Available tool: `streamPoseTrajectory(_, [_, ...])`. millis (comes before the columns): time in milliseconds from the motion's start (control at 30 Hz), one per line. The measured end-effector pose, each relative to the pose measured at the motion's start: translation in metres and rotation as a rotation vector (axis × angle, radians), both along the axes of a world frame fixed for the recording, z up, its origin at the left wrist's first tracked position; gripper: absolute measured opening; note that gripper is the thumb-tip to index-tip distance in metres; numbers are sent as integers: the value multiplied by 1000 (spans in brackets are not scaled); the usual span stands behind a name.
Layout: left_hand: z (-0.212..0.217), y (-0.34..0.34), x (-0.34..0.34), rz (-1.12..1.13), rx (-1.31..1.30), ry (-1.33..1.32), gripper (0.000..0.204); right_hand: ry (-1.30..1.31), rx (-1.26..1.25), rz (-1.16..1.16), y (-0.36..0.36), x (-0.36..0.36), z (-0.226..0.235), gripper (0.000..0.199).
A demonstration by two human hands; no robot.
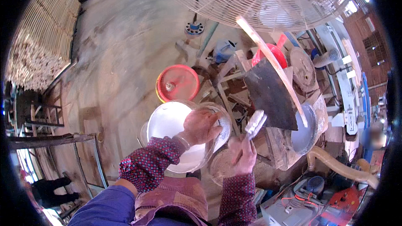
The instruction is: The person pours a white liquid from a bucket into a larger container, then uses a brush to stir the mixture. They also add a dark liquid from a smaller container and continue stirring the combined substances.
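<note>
My left hand (201, 127) is closed on the rim of a tilted, whitish plastic tub (225, 126), its fingertips partly hidden. The tub leans over the right side of a large white bucket (165, 119), which has a smooth white surface inside. My right hand (243, 155), to the right of the tub, is wrapped round the handle of a brush (256, 123). White, paste-like material coats the brush head, which points up and away from me.
A red round-lidded bucket (179, 83) stands beyond the white one. To the right, a dark board (270, 94), a long wooden stick (272, 58) and a grey round lid (303, 129) rest on a wooden stand. A large fan (268, 0) looms ahead; stacked wood strips (42, 37) stand left.
</note>
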State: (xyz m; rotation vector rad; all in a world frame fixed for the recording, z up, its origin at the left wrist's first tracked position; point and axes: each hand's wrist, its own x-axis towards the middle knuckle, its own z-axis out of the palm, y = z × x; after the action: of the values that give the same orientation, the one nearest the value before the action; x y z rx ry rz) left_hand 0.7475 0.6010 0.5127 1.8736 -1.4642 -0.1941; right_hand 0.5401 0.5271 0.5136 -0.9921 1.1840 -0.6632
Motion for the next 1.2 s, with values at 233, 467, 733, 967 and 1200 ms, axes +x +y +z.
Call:
streamPoseTrajectory(233, [-2, 2, 7, -114, -23, 54, 35, -378, 134, 187, 10, 96, 27, 44])
streamPoseTrajectory(467, [-2, 1, 11, -246, 2, -151, 34, -200, -48, 304, 5, 102, 5, 52])
streamPoseTrajectory(733, [1, -2, 9, -128, 218, 206, 31, -75, -285, 234, 11, 96, -15, 73])
streamPoseTrajectory(967, [-6, 1, 9, -21, 195, 644, 37, -162, -676, 369, 27, 89, -36, 94])
streamPoseTrajectory(1200, [16, 49, -15, 185, -318, 1472, 33, 14, -519, 426, 6, 62, -69, 72])
